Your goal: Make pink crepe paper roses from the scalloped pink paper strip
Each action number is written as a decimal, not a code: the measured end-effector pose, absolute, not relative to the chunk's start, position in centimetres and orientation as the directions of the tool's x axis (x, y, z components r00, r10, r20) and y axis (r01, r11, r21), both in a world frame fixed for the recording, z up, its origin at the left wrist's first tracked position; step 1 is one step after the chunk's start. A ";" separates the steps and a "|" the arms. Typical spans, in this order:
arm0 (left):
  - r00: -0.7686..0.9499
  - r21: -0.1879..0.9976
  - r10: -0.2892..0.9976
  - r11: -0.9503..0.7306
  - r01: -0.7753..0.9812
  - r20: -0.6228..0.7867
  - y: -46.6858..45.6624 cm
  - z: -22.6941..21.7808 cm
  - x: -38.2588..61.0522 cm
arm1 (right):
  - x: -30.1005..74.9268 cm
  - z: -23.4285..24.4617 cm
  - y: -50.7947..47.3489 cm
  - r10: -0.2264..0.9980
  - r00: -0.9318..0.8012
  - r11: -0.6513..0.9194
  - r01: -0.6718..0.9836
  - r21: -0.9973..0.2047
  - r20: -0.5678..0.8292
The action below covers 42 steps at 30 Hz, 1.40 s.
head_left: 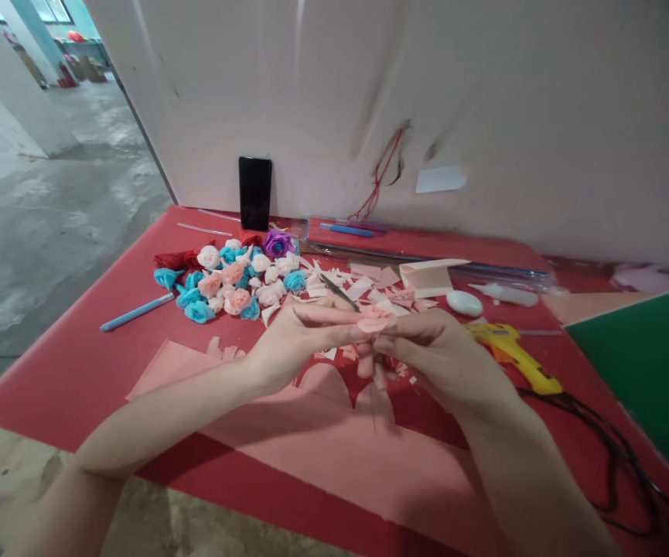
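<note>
Pale wall panelling (311, 100) closed off the far edge of a broad desk covered in red (79, 363). Along its right edge lay a flat green sheet (647, 363); along the near edge extended a long strip of salmon-pink crepe paper (334, 456), its far side cut into rounded lobes. Toward the far left corner sat a heap of blue, white and pink paper roses (235, 302). Inboard of the right edge rested a yellow plastic glue gun (528, 363).

Above the middle of the desk, the bare left hand (291, 336) pinched one side of a small pink paper rose (377, 317); the bare right hand (455, 363) gripped its base from the right. A slim dark pointed blade (339, 291) projected beyond the left fingers; which hand held it could not be determined.

The step in hand appeared to be petal shaping. The next move probably called for a steady base and light thumb pressure, without creasing the paper.
</note>
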<state>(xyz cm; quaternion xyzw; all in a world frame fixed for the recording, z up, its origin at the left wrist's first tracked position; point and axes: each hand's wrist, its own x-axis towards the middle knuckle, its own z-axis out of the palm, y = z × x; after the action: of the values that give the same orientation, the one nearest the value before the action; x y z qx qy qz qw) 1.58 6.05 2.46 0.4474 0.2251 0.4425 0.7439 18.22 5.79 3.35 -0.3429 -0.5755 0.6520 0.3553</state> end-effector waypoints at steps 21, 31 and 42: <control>0.344 0.858 0.926 0.043 -0.512 0.159 6.2 1.7 1.4 | 16.5 4.3 3.8 0.877 -0.240 0.480 0.377 -0.792 0.417; 0.249 0.880 0.957 -0.013 -0.474 0.148 6.0 1.9 1.6 | 16.2 4.0 3.4 0.824 -0.215 0.539 0.580 -0.610 0.524; 0.302 0.909 0.946 0.020 -0.417 0.118 5.2 2.6 1.6 | 16.8 3.7 4.2 0.830 -0.234 0.558 0.348 -0.753 0.506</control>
<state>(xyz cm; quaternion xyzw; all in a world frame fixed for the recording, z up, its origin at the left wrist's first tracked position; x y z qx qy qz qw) 1.62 5.20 2.55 0.4694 0.2819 0.5194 0.6561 16.76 4.19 3.73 -0.3961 -0.7437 0.2532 0.4753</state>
